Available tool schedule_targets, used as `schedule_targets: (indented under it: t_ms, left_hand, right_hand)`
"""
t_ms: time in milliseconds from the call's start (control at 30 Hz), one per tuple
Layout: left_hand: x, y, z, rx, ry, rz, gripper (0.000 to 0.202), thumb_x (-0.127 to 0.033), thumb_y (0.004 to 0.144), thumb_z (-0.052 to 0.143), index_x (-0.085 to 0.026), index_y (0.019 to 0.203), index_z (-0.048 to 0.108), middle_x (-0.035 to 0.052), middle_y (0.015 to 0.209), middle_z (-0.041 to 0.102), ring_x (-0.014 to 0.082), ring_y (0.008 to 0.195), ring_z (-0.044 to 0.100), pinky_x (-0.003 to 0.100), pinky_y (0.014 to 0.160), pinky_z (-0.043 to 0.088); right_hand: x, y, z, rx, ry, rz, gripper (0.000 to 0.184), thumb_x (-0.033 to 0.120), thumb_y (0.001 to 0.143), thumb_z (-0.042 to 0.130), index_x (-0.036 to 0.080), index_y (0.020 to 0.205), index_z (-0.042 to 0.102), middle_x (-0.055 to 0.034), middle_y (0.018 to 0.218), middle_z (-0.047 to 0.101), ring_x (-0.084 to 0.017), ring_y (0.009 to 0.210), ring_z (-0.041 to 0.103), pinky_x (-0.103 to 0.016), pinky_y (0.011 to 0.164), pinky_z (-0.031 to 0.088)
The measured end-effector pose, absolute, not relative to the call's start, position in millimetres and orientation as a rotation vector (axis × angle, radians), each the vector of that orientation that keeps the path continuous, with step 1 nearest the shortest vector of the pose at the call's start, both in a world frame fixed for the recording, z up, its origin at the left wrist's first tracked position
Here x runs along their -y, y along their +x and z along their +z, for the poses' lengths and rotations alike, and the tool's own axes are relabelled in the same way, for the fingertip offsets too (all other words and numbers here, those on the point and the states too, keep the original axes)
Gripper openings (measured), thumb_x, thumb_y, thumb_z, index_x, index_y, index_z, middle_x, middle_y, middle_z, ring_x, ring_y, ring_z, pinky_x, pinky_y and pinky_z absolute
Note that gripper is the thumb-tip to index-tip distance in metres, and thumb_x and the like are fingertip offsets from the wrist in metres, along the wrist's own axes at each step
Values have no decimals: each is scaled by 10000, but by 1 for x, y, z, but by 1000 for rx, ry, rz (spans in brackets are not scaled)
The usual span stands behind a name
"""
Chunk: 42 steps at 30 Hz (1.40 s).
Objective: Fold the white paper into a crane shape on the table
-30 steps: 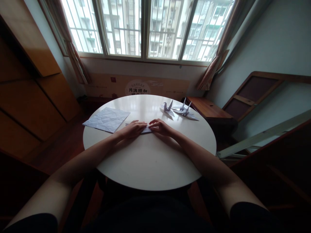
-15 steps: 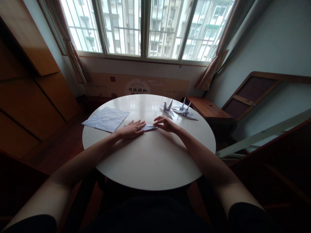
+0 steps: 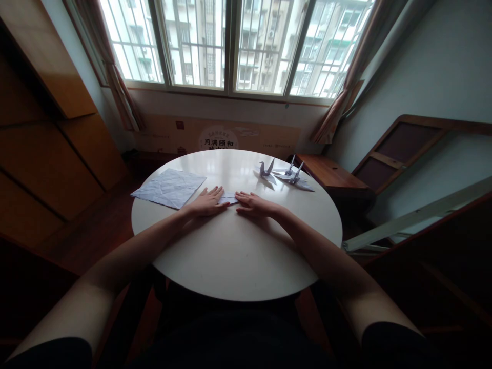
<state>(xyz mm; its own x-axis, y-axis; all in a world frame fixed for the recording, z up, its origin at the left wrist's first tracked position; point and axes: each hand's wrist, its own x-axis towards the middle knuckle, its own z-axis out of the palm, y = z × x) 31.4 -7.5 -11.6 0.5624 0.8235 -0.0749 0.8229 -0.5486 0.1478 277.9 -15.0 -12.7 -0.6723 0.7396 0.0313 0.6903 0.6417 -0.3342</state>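
A folded piece of pale paper (image 3: pixel 228 198) lies flat on the white round table (image 3: pixel 238 256), mostly covered by my hands. My left hand (image 3: pixel 207 202) rests on its left part with the fingers stretched out. On its right end my right hand (image 3: pixel 254 204) lies flat, fingers extended and pressing down. To the left is a stack of creased square paper sheets (image 3: pixel 169 187). Beyond my right hand stand several folded paper cranes, a nearer one (image 3: pixel 265 169) and others (image 3: pixel 295 177) close to the table's right rim.
A low wooden cabinet (image 3: pixel 326 171) stands behind the table's right side. Against the right wall leans a wooden frame (image 3: pixel 400 143). Orange-brown cupboards (image 3: pixel 77 154) line the left. Barred windows (image 3: pixel 226 46) with tied curtains are beyond the table.
My right hand has gone from pinching at the paper's right end to lying flat on it, slightly lower and left. My left hand stays on the paper, its fingers a little more spread.
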Motion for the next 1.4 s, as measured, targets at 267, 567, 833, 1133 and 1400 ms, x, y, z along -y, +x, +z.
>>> schedule_targets:
  t_ms: [267,567,833,1133,1400]
  left_hand:
    - [-3,-8,2,-1388,2503,234,906,-657,875,539,-74,1542,347,248,1512,450,375,1413,429,477,1155,301]
    - [-15,-37,13,-1164,2338,537,519,-471,691,782,-138,1086,723,105,977,748,239,860,702,296,710,539]
    - [-11,-32,18,-1101,2174,586,324,-380,701,781,-144,919,743,47,713,734,189,669,700,242,595,509]
    - [-13,-32,20,-1081,2132,706,151,-288,658,760,-172,754,775,41,743,762,193,731,709,274,698,551]
    - [-18,-34,15,-1154,1903,679,210,-300,661,778,-123,773,758,55,645,720,144,569,643,219,502,479]
  right_hand:
    - [8,285,-17,2655,-1098,437,644,517,918,616,212,1474,505,-168,1561,413,-352,1476,353,-605,1201,276]
    - [0,305,-15,2492,-1023,473,426,341,861,722,208,1265,702,-114,1393,623,-339,1374,510,-522,1163,407]
    - [1,305,-14,2439,-1017,499,289,284,862,713,202,1133,766,-125,1340,663,-321,1274,611,-478,1119,458]
    - [1,306,-15,2402,-1014,537,289,269,854,727,201,1132,765,-135,1337,662,-323,1303,587,-484,1127,459]
    - [0,305,-15,2398,-1018,547,268,266,872,699,180,1116,768,-147,1330,666,-301,1235,640,-443,1087,501]
